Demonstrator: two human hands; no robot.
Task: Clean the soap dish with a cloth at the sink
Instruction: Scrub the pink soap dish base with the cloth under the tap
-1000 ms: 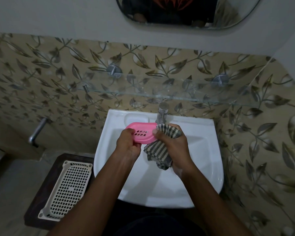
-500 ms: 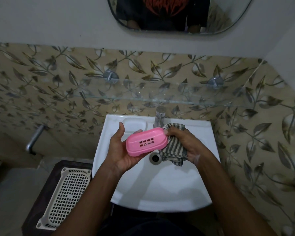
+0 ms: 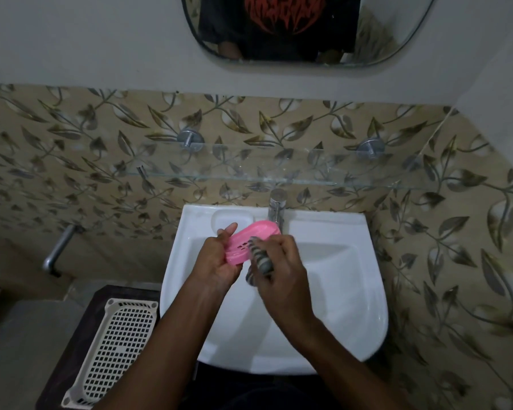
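White sink (image 3: 350,291), hands blurred, cloth (image 3: 259,258) half hidden

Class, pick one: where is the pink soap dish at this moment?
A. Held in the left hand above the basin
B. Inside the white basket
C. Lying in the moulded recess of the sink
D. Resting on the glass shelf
A: the left hand grips the pink soap dish over the sink, while the right hand presses the striped cloth to it.
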